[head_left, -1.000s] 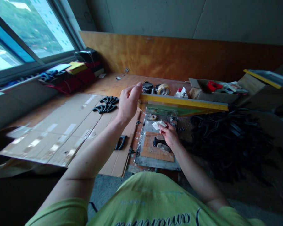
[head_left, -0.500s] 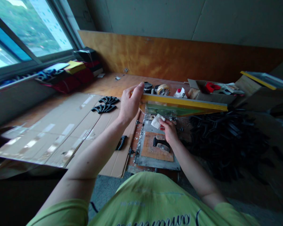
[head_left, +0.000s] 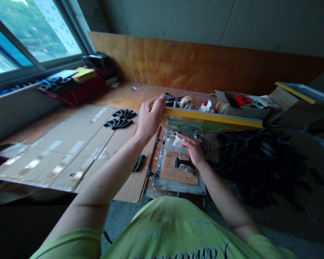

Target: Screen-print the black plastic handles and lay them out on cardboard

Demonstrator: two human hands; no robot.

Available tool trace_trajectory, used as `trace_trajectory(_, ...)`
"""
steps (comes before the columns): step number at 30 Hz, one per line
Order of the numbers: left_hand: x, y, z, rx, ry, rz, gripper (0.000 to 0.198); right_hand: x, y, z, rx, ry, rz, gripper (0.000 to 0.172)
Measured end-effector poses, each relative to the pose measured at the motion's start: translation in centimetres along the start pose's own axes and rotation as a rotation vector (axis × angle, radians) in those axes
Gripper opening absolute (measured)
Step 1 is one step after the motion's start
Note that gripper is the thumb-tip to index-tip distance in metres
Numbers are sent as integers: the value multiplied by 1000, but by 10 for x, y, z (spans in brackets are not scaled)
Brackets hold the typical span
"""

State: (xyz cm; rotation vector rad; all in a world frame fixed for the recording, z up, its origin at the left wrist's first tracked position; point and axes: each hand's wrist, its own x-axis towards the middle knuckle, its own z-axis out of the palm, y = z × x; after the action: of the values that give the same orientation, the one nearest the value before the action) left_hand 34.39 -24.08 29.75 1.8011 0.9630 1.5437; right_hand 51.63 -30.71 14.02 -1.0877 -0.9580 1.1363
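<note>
I have the left hand (head_left: 149, 120) closed on a long yellow-edged frame (head_left: 213, 116). The right hand (head_left: 193, 148), fingers nearly straight, touches a crumpled white wipe (head_left: 178, 142); whether pinching it, I can't tell. Near its wrist lies a curved black handle (head_left: 180, 163).

Left of the upright wooden board (head_left: 189, 66) is a window (head_left: 47, 37), behind the board a grey wall (head_left: 178, 21), by its left end a yellow item (head_left: 83, 75) on a dark red bundle (head_left: 78, 92), and before it a dark jar (head_left: 170, 98), a tape roll (head_left: 188, 99) and an open carton (head_left: 236, 110) holding something red (head_left: 243, 100).
</note>
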Motion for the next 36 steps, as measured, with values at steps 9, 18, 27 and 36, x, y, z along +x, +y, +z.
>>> trace_trajectory(9, -1, 3, 1, 1, 9, 10, 43, 7, 4, 7, 72, 344, 3, 40)
trace_trajectory(18, -1, 2, 1, 11, 10, 8, 43, 21, -14, 22, 240, 444, -48, 36)
trace_trajectory(27, -1, 4, 1, 16, 14, -2, 42, 9, -34, 36, 283, 488, -224, 40)
trace_trajectory(36, -1, 4, 1, 22, 6, 1, 41, 19, -26, 39, 292, 491, -136, 38)
